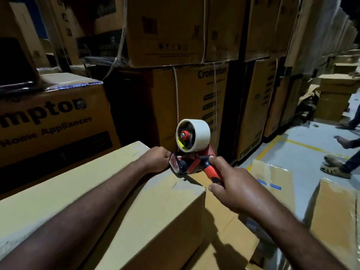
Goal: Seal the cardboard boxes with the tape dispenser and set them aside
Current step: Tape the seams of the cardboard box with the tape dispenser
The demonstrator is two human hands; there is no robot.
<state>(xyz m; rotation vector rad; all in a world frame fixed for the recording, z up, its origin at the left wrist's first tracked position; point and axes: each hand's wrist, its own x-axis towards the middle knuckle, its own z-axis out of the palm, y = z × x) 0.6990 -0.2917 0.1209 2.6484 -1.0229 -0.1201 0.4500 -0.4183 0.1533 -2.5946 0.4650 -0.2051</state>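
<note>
A plain cardboard box (109, 193) lies in front of me, its top slanting up to the far left. A red and black tape dispenser (191, 158) with a white tape roll (196, 133) rests at the box's far right corner. My right hand (231, 188) grips the dispenser's red handle. My left hand (155, 160) lies on the box top with its fingers at the dispenser's front plate; whether they pinch the tape end is unclear.
Tall stacks of printed cartons (194, 98) stand close behind, with another carton (48, 121) at left. More boxes (335, 215) and a flattened one (272, 180) lie on the grey floor at right. Feet of other people (337, 168) are at the right edge.
</note>
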